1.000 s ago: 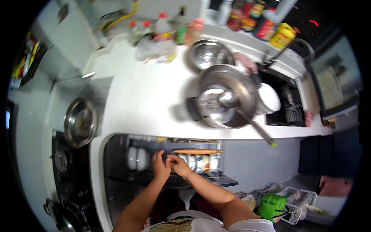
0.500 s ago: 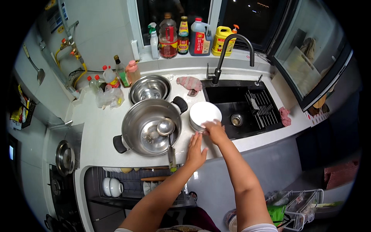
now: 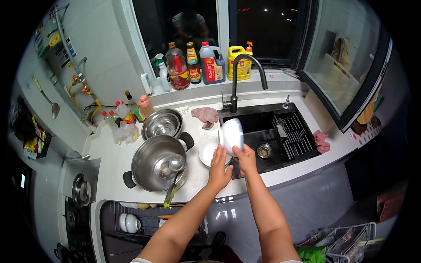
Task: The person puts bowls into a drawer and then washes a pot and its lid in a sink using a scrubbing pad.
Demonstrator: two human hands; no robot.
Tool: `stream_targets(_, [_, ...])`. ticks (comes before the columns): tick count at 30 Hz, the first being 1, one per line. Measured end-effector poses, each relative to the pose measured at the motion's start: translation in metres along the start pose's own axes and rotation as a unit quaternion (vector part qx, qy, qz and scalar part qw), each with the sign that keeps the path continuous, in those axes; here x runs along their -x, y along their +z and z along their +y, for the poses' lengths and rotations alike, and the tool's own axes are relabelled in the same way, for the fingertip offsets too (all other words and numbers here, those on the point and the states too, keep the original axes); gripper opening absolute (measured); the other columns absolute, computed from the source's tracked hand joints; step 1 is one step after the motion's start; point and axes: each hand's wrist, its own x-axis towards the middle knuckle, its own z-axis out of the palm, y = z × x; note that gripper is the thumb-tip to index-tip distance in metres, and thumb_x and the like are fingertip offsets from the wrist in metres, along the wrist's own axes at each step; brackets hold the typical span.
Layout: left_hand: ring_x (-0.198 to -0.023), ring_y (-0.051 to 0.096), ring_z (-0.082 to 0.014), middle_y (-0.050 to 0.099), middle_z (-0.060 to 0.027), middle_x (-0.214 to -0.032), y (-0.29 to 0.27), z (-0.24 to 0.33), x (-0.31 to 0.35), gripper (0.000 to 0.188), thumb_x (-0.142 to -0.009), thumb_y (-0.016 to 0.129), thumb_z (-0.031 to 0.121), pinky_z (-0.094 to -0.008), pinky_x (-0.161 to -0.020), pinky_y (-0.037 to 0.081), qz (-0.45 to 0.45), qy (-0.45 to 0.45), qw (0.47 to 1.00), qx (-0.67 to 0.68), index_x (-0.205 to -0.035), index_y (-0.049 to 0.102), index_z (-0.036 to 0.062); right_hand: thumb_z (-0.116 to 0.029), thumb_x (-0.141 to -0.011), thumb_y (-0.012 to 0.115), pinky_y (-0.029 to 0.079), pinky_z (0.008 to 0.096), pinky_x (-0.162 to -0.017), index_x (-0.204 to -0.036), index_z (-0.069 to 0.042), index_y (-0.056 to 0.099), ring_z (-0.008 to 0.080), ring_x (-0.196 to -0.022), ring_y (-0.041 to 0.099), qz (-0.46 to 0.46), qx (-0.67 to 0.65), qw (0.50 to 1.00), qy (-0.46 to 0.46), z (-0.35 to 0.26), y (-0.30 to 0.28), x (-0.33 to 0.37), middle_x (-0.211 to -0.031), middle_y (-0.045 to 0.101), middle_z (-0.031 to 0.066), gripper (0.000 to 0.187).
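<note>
A white bowl (image 3: 231,134) is tilted on its side above the counter, at the near left edge of the sink. My right hand (image 3: 246,161) grips its lower rim, thumb on the side. My left hand (image 3: 219,169) presses its fingers against the base side of the same bowl. Under it, a second white bowl (image 3: 207,152) stands on the counter, partly hidden by my left hand and the raised bowl. To the left sits a large steel pot (image 3: 144,160) with black handles, and a ladle (image 3: 176,163) leans in it.
Behind the pot are nested steel basins (image 3: 151,125) and several bottles. A black sink (image 3: 250,164) with a dark faucet (image 3: 235,83) and drying rack (image 3: 294,131) lies right. A striped cloth (image 3: 205,115) rests behind. Below, an open drawer (image 3: 115,236) holds bowls. An open window (image 3: 340,79) juts in.
The top white bowl has been lifted off the stack and tipped onto its side, uncovering the bowl beneath. Both hands have risen with it. The whole view has shifted slightly.
</note>
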Motion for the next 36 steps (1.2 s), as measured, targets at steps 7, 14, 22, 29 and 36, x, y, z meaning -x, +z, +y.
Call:
stream_targets(7, [-0.133, 0.017, -0.0370, 0.014, -0.0163, -0.146, 0.017, 0.024, -0.005, 0.075, -0.074, 0.061, 0.009, -0.0480, -0.104, 0.021, -0.081, 0.004, 0.996, 0.035, -0.138, 0.022, 0.0062, -0.017, -0.091, 0.048, 0.043, 0.0560, -0.083, -0.117, -0.003, 0.042, 0.0320, -0.103, 0.054, 0.018, -0.249, 0.965, 0.082, -0.026, -0.032, 0.014, -0.115, 0.051, 0.0161, 0.030])
stream_targets(14, [-0.132, 0.018, -0.0384, 0.012, -0.0192, -0.145, 0.017, 0.033, 0.006, 0.079, -0.073, 0.063, 0.008, -0.0414, -0.106, 0.021, -0.094, 0.007, 0.995, 0.030, -0.139, 0.020, 0.0048, -0.016, -0.092, 0.044, 0.044, 0.0588, -0.084, -0.119, -0.002, 0.040, 0.0349, -0.106, 0.052, 0.014, -0.255, 0.964, 0.080, -0.032, -0.033, 0.028, -0.119, 0.048, 0.0181, 0.030])
stream_targets(22, [-0.128, 0.023, -0.0408, 0.017, -0.0227, -0.142, -0.032, 0.051, 0.057, 0.074, -0.075, 0.063, 0.011, -0.0450, -0.103, 0.025, -0.059, 0.027, 0.997, 0.032, -0.136, 0.022, 0.0004, -0.016, -0.080, 0.064, 0.047, 0.0260, -0.067, -0.096, 0.000, 0.060, 0.0129, -0.074, 0.058, -0.054, 0.095, 0.993, 0.051, -0.045, -0.053, 0.062, -0.082, 0.062, 0.0032, 0.023])
stream_targets(29, [-0.128, 0.024, -0.0384, 0.023, -0.0204, -0.140, -0.100, 0.028, 0.154, 0.079, -0.070, 0.070, 0.020, -0.0504, -0.099, 0.028, -0.102, 0.008, 0.990, -0.098, -0.135, 0.027, 0.0061, -0.018, -0.073, 0.069, 0.044, 0.0316, -0.063, -0.091, -0.005, 0.065, 0.0200, -0.066, 0.058, -0.328, 0.548, 0.764, 0.098, -0.059, 0.000, 0.149, -0.070, 0.062, 0.0135, 0.022])
stream_targets(36, [-0.094, 0.052, -0.0327, 0.059, -0.0124, -0.092, -0.162, -0.058, 0.254, 0.032, -0.068, 0.071, 0.019, -0.0411, -0.083, 0.041, -0.248, -0.079, 0.966, 0.000, -0.091, 0.054, 0.0052, -0.021, -0.073, 0.066, 0.041, 0.0434, -0.083, -0.092, -0.010, 0.065, 0.0318, -0.091, 0.057, -0.483, 0.630, 0.605, 0.056, 0.050, 0.100, 0.200, -0.085, 0.064, 0.0125, 0.022])
